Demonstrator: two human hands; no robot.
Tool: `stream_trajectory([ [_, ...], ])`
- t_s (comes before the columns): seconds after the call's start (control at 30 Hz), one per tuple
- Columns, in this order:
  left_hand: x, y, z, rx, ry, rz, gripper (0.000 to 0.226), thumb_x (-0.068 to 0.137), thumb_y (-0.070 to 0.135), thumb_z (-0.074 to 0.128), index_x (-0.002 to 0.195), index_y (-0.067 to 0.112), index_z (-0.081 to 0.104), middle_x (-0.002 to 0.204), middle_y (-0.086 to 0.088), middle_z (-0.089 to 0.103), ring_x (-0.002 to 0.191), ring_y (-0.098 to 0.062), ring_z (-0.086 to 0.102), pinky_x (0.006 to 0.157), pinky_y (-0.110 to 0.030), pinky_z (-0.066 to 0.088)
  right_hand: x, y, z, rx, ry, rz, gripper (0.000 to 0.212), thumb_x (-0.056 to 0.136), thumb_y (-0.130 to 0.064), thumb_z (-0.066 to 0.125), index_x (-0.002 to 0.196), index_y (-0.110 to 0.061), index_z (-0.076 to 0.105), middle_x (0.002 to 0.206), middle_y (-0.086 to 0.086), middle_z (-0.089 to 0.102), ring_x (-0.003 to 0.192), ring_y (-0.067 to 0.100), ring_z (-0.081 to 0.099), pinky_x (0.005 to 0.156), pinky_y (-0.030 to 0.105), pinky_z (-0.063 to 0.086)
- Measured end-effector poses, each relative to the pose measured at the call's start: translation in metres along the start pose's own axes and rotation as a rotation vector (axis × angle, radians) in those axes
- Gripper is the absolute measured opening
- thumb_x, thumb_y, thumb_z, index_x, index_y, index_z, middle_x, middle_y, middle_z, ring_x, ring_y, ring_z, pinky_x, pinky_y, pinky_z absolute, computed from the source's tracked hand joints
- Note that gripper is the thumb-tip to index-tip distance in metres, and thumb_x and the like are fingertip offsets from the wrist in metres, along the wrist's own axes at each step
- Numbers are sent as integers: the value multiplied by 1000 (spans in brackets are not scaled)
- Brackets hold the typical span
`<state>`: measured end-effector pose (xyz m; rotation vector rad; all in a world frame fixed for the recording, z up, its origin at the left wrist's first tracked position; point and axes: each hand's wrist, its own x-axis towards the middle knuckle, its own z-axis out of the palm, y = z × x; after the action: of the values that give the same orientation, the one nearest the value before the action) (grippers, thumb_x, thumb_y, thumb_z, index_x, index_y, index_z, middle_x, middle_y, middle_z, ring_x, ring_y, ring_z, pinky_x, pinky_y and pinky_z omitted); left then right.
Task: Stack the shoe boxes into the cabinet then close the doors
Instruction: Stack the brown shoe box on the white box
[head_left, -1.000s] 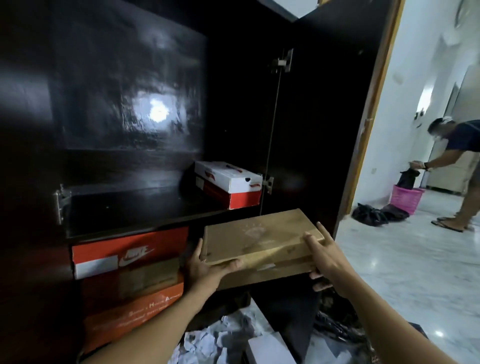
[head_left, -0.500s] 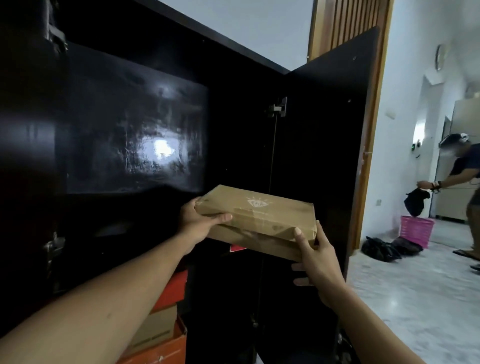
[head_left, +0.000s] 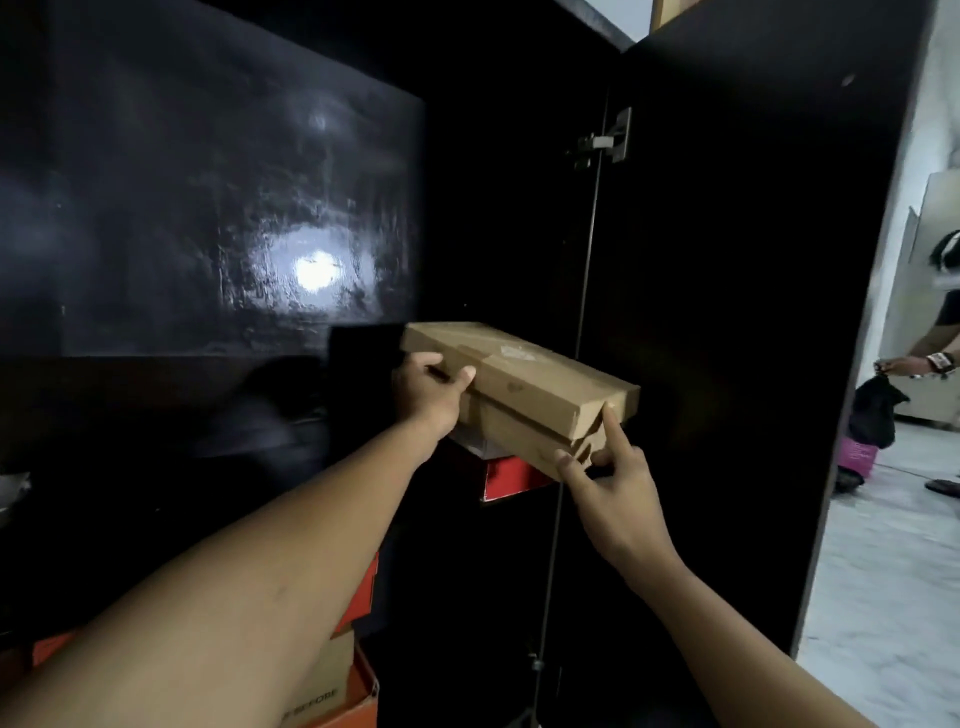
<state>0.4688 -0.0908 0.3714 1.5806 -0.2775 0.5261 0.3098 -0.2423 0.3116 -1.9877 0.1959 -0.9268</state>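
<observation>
Since a moment ago I have pushed the brown box (head_left: 524, 384) further from me and into the cabinet (head_left: 208, 208), and it now hangs over the red and white box (head_left: 511, 480) on the shelf; in the earlier picture it was nearer my chest and hid that box almost wholly. My left hand (head_left: 428, 389) grasps the near left corner, thumb laid on the lid and fingers curled under the edge; my right hand (head_left: 610, 483) holds the near right corner, the forefinger stretched up against the end of the lid, the thumb on the front face and the other fingers curled at the base. The box is tilted, its near right corner lower than the far left; the lid sits a little askew on the base. I cannot tell whether it touches the red and white box beneath it, which shows only as a red corner and a strip of white. The right door (head_left: 727, 312) stands open beside my right hand, its hinge (head_left: 605, 140) high above the box. Below my left forearm lie the orange boxes (head_left: 358, 691), stacked in the lower compartment. Past the door edge, another person (head_left: 935, 343) bends over a pink basket (head_left: 857, 452) on the pale floor (head_left: 883, 571).
</observation>
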Motion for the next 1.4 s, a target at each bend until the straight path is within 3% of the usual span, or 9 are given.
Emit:
stream_trajectory([
  [0.13,-14,-9,22,-72,-167,12,71,72,55,81,130,20,57,129,-1,57,117,-17,58,98,-28,47,24,-3,10,-111,-47,-69,74,97,-41,58,155,-47,13,147,0,24,139,23,29,117,43,32],
  [0.27,-27,-12,26,80,-265,83,115,52,68,85,148,23,40,149,0,39,134,-17,44,110,-38,41,47,-2,20,-189,-157,-137,66,100,-24,48,157,-39,18,159,1,23,141,25,30,118,46,30],
  [0.43,-8,-21,36,213,-229,141,90,74,39,84,150,22,39,132,-6,56,122,-21,56,101,-37,48,68,3,39,-192,-225,-38,75,87,-21,38,157,-37,15,157,1,31,137,31,40,114,53,36],
  [0.63,13,-33,44,342,-224,144,78,87,32,73,154,22,34,137,-6,58,123,-24,58,103,-37,48,90,-2,60,-267,-295,28,78,95,-10,42,158,-39,7,163,4,24,145,36,29,117,55,30],
  [0.8,30,-39,44,397,-228,106,74,89,35,69,153,24,34,138,-7,58,125,-28,56,106,-41,46,102,1,68,-321,-343,47,79,95,-10,42,158,-41,7,158,11,32,130,32,47,101,44,47],
  [0.93,34,-37,40,379,-262,108,70,93,35,64,154,22,33,142,-6,54,126,-25,55,107,-36,44,107,1,66,-300,-347,63,82,92,-11,43,157,-44,5,157,11,32,135,36,42,110,53,41],
  [1.13,22,-31,34,368,-335,106,79,90,40,66,156,19,28,143,-3,55,130,-21,52,111,-39,41,102,-4,43,-190,-330,86,74,97,-9,43,159,-32,10,137,7,49,105,18,56,88,33,48],
  [1.3,-26,3,20,371,-313,182,69,82,49,65,143,21,49,132,-6,62,122,-28,57,104,-44,47,68,-6,-6,-117,-249,102,73,94,-14,49,159,-23,17,152,1,45,133,19,50,113,38,41],
  [1.4,-71,19,14,410,-327,246,70,76,53,62,137,18,55,129,-9,63,118,-31,59,100,-43,48,24,0,-40,-137,-204,130,68,97,-15,52,158,-22,22,155,1,39,137,20,46,116,39,38],
])
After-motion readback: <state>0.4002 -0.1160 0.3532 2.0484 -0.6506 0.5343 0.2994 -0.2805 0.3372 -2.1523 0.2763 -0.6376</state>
